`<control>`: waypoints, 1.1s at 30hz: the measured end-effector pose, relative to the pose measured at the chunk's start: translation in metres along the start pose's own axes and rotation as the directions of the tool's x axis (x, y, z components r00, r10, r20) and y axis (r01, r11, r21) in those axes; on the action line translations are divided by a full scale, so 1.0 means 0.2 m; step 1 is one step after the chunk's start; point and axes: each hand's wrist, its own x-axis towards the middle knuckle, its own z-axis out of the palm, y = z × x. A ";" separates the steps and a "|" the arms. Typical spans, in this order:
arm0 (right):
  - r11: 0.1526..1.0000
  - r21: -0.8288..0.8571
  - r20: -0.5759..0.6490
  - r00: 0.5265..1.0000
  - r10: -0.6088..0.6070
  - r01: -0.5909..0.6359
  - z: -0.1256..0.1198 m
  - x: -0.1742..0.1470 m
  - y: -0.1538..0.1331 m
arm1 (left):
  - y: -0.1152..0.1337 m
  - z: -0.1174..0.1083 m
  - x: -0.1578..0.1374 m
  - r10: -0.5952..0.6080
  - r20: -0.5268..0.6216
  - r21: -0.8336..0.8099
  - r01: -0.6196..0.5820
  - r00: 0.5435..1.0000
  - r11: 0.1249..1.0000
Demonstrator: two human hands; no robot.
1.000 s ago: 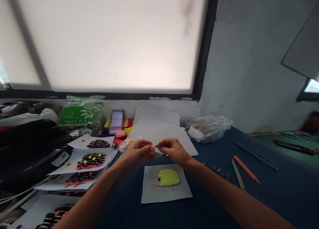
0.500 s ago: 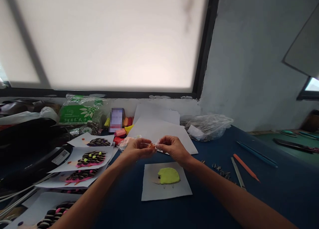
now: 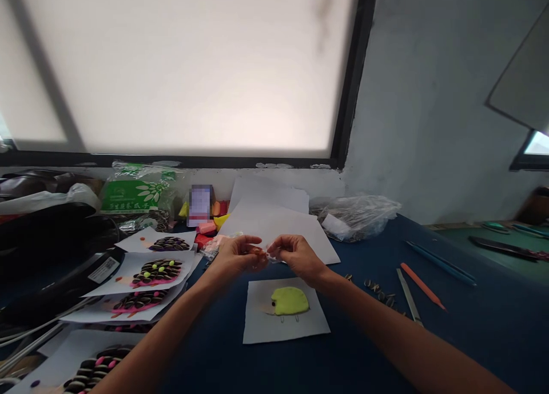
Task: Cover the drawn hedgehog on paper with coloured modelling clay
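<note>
In the head view, I see the left hand [image 3: 235, 254] pinching a small orange-brown lump in clear plastic [image 3: 259, 258], held over the middle of the table [image 3: 480, 337]. The right hand [image 3: 298, 255] is narrowed to a pinch on crinkled clear film [image 3: 271, 258] just beside it. Nearer lies a white paper card with a yellow-green, clay-like animal body [image 3: 291, 301].

If the film gives suddenly, I think the lump could spring loose, perhaps landing on that card and denting the body, which looks soft. A careless right forearm might scatter the loose dark seeds [image 3: 381, 294] or knock the orange pointed stick [image 3: 422, 285]. On the left, the other forearm could shove the overlapping white cards with seed-covered shapes [image 3: 186, 262].

The table has a dark blue, matt-looking top. At its far side, plain white sheets [image 3: 274, 217] lie between a green-printed plastic bag [image 3: 135, 191] and a crumpled clear bag [image 3: 364, 217]. Beyond, a pale, dark-framed window [image 3: 193, 68] adjoins a scuffed grey wall [image 3: 429, 96].
</note>
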 end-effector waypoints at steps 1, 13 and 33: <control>1.000 0.014 -0.003 1.000 0.004 -0.004 0.00 0.00 0.00 | -0.01 0.00 0.00 0.001 0.004 -0.005 -0.001 1.000 1.000; 0.995 0.076 0.047 0.997 0.067 -0.070 0.00 0.00 -0.01 | 0.03 -0.02 0.00 0.009 -0.001 0.044 -0.009 1.000 0.999; 0.993 0.115 -0.038 0.999 -0.009 0.013 0.02 -0.01 -0.03 | 0.02 -0.01 -0.01 -0.020 0.020 0.038 0.020 1.000 0.999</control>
